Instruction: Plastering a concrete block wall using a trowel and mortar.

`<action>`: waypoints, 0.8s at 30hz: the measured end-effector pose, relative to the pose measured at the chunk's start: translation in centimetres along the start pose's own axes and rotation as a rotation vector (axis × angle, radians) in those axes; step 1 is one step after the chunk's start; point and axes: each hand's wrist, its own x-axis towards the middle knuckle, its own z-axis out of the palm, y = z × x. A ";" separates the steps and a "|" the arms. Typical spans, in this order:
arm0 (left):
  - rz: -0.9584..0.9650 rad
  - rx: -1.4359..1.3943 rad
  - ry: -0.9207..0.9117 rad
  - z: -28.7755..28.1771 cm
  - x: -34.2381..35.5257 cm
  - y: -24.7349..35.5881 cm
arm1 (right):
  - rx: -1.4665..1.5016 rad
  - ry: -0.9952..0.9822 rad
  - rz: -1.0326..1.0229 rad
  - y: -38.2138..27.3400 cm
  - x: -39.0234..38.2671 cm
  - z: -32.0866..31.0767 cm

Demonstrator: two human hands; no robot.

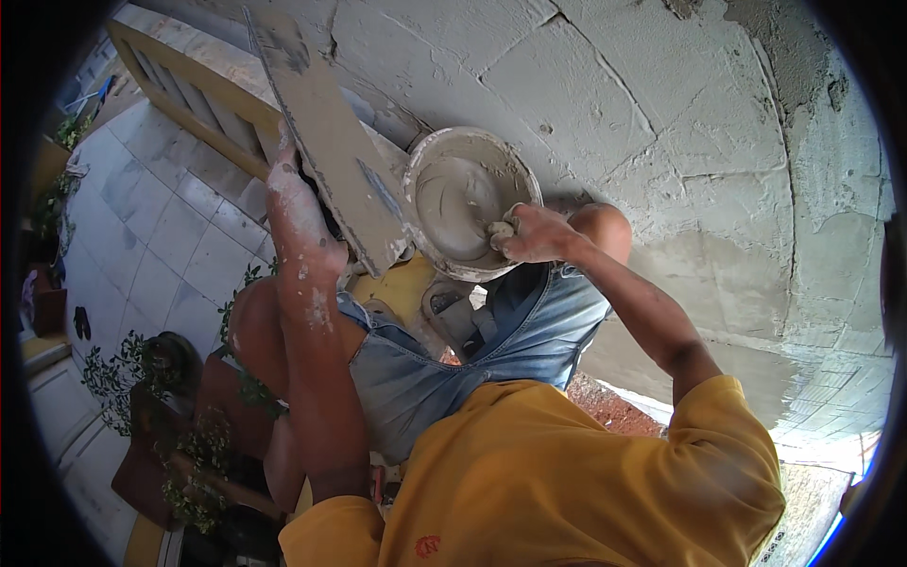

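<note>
Building site; patchily plastered wall (586, 104), mortar bucket (518, 168)

A grey wall (586, 85) of large blocks shows dark, cracked joints; a rough, darker patch (789, 52) sits near its upper right corner. Pale square tiles cover the floor (165, 222), with a yellowish slatted railing (194, 76) at its far edge and leafy plants (118, 383) along its near edge. Daylight is brightest at the wall's lower right corner.

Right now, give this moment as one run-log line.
left hand: holding long mortar-smeared board | right hand: at rim of bucket, grip unclear | bucket: wet gray mortar inside
</note>
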 end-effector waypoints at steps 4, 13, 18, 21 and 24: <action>-0.055 -0.011 -0.053 2.2 0.5 -1.9 | 0.934 0.104 -0.392 16.9 5.0 10.4; -0.100 -0.067 -0.014 1.0 -2.6 -3.0 | 0.983 -0.074 -0.072 6.5 -4.6 3.8; -0.163 -0.211 0.005 0.5 -3.1 -9.7 | 0.953 0.152 0.017 6.8 -8.7 1.0; -0.220 -0.267 -0.058 -0.4 -2.0 -14.8 | 0.830 0.175 0.119 6.2 -12.0 -3.2; -0.291 -0.299 -0.107 1.1 -2.1 -17.6 | 0.833 0.276 0.046 4.7 -15.0 -6.7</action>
